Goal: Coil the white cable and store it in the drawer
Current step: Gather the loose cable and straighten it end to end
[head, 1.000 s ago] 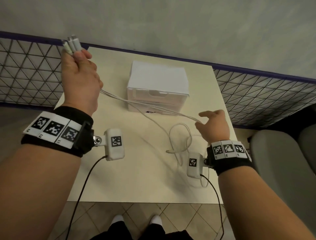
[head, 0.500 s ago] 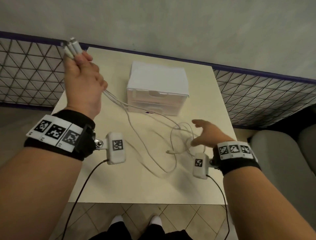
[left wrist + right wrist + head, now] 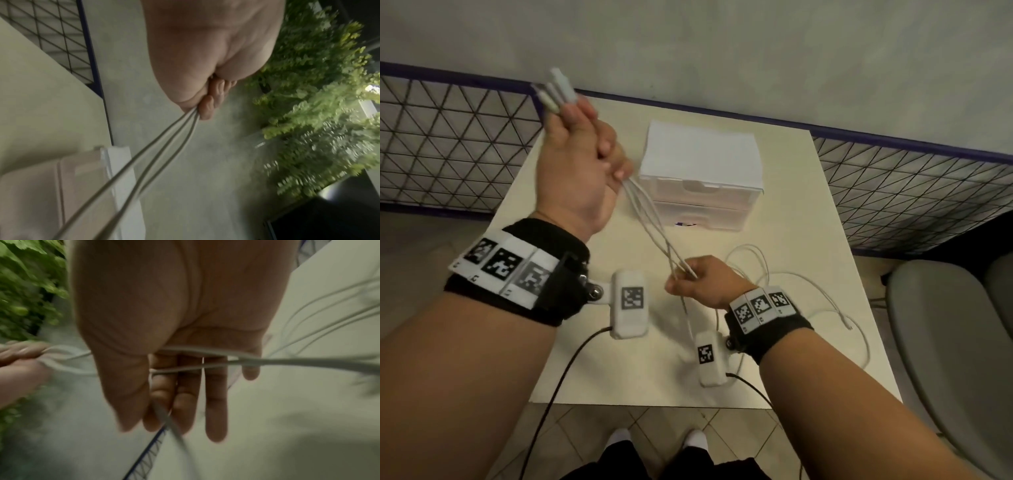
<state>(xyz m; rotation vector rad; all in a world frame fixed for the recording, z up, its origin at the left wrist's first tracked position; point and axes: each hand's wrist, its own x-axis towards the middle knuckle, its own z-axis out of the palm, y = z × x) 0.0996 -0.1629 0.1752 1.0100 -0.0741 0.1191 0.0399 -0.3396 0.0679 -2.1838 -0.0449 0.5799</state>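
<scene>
Pale table [image 3: 585, 342] set against a grey wall, wire-mesh panels [image 3: 448, 144] to either side, a grey chair [image 3: 945, 342] just off the right edge. Green foliage [image 3: 318, 113] visible in the left wrist view, blurred. White drawer unit [image 3: 702, 178] toward the back of the table, two drawers stacked, both pushed in; contents not discernible through the fronts. Left hand [image 3: 575, 171] raised above the table's back left corner, fingers curled round the white cable [image 3: 654, 219], several white plug ends [image 3: 556, 90] sticking up past the fingertips. Strands running taut from that fist down and across the front of the drawer unit to the right hand [image 3: 702, 281], low over the middle of the table. Right hand's fingers [image 3: 216, 394] mostly extended, strands crossing them with the thumb closing over; grip loose, the strands pinched rather than clenched. Rest of the cable lying in slack loops on the table right of that hand, one end [image 3: 847, 323] near the right edge.
</scene>
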